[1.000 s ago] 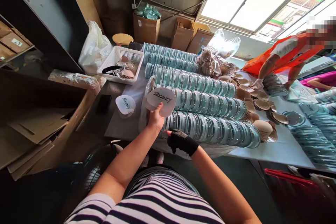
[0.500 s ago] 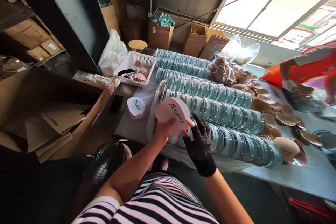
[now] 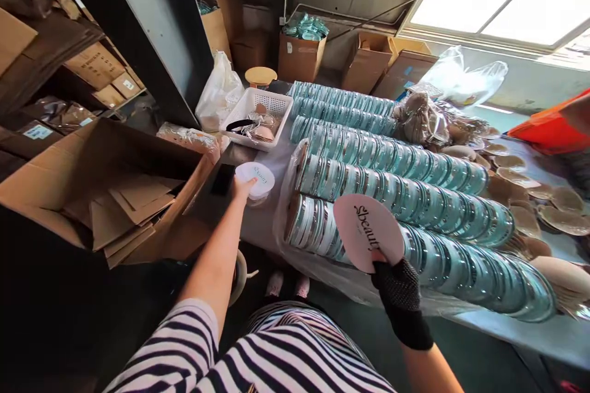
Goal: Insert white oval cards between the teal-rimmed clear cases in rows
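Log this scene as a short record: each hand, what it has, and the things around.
Left hand: bare, touching white plate; underside of grip hidden
Right hand: in black glove, gripping pink plate by its lower edge
Lettering: on both plates
Table: bears rows of glass discs, on edge
Basket: white, small items inside
Carton: open, cardboard sheets inside
Right edge: orange garment, partly in view

the only view, head-worn, looks forward and down over the striped shirt at bottom centre, with the left hand and right hand near, the table across mid-frame, and the window farther off at upper right.
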